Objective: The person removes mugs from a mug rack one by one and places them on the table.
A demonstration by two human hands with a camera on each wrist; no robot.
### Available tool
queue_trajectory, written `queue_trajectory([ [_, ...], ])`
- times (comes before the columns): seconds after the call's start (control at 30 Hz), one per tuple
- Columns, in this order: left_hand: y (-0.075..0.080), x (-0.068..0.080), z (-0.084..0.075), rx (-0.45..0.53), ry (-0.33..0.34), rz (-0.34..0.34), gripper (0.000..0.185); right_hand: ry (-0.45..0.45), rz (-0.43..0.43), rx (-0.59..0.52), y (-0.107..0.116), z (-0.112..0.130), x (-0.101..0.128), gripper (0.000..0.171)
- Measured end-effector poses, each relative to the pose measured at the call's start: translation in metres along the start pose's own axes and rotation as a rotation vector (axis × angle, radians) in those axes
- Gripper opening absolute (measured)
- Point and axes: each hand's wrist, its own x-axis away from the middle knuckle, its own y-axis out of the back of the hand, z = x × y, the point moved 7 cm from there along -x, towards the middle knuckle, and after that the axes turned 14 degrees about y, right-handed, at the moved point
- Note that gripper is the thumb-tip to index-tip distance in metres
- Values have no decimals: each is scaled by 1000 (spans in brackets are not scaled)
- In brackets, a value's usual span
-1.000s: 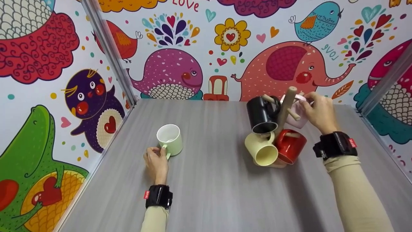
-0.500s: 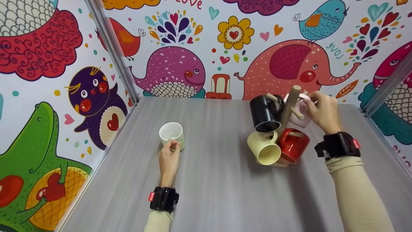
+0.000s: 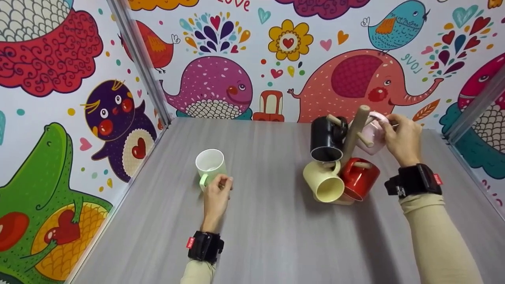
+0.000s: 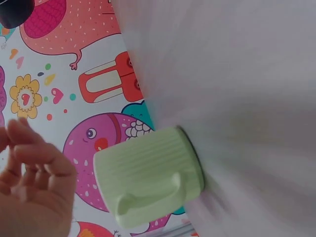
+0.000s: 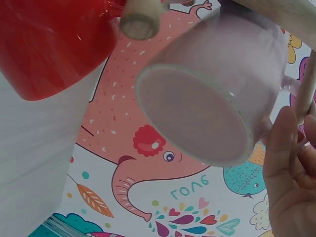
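Note:
My left hand [image 3: 216, 197] holds nothing, its fingers loosely bent. It overlaps the light green mug [image 3: 211, 169] in the head view; in the left wrist view a gap separates the hand [image 4: 37, 182] from that mug [image 4: 148, 173]. The green mug stands upright on the table, handle toward me. At the wooden mug tree [image 3: 354, 136], my right hand [image 3: 405, 140] pinches the handle of a pale pink mug [image 3: 375, 136]. A peg [image 5: 305, 89] runs beside this handle in the right wrist view. The pink mug tilts, its base toward the right wrist camera.
On the tree's other pegs hang a black mug [image 3: 324, 138], a cream-yellow mug [image 3: 321, 179] and a red mug [image 3: 363, 179]. The grey table [image 3: 264, 221] meets cartoon-printed walls at the back and sides. Metal posts [image 3: 140, 59] mark the corners.
My left hand has let go of the green mug's handle and moved right across its front. My right hand has shifted slightly right with the pink mug's handle; the black mug has turned a little.

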Motion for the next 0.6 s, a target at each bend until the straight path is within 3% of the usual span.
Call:
queue_trajectory([
  [0.23, 5, 0, 1, 13, -9, 7, 12, -135, -51, -71, 0, -10, 4, 31],
  [0.4, 6, 0, 2, 9, -6, 14, 12, -225, -63, -275, -6, -19, 6, 28],
  [0.6, 9, 2, 4, -13, 6, 1, 13, -307, -95, -573, -15, -30, 12, 7],
])
